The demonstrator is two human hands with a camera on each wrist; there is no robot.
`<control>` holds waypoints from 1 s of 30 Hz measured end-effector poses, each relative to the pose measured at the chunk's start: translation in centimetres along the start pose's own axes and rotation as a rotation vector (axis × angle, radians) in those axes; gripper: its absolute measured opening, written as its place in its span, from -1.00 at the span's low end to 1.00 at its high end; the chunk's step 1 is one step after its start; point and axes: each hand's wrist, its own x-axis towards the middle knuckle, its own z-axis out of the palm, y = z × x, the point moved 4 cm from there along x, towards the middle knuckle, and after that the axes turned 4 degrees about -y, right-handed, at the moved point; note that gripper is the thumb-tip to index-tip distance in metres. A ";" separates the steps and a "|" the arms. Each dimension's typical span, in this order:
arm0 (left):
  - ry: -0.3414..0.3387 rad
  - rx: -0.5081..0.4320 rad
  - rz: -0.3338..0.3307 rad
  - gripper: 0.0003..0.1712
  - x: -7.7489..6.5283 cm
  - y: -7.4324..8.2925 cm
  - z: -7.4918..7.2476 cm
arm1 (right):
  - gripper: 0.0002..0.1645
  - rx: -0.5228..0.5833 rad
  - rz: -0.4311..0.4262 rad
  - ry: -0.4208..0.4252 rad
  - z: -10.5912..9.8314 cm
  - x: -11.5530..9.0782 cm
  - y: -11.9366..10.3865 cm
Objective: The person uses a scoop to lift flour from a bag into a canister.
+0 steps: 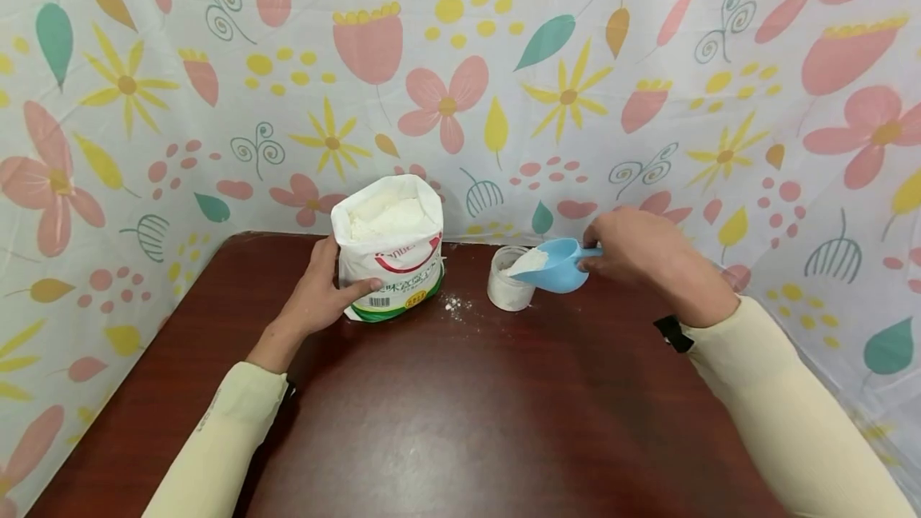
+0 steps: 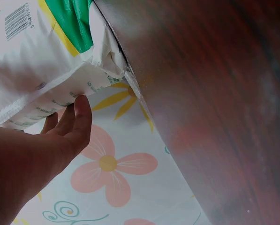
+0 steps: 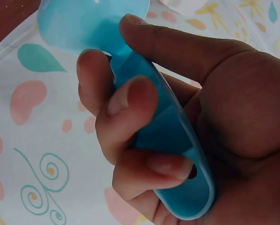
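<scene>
A white paper bag of flour (image 1: 394, 258) with green and red print stands upright, its top gaping and powder showing inside. My left hand (image 1: 320, 290) grips its left side, thumb across the front; in the left wrist view the fingertips (image 2: 82, 105) press the bag's side panel. In my right hand (image 1: 643, 258) is the handle of a light blue scoop (image 1: 564, 268), and the right wrist view shows fingers curled round that handle (image 3: 163, 126). White flour lies in the scoop, whose lip is tilted over the mouth of a clear round jar (image 1: 509, 294). White powder shows inside the jar.
Spilled flour (image 1: 455, 306) dots the dark red-brown table (image 1: 446, 414) between the bag and the jar. A floral-patterned curtain (image 1: 446, 38) hangs close behind the table's back edge and along both sides.
</scene>
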 end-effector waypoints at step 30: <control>0.005 0.002 0.000 0.18 -0.2 0.2 0.0 | -0.73 -0.146 0.074 -0.095 -1.9 2.4 -2.4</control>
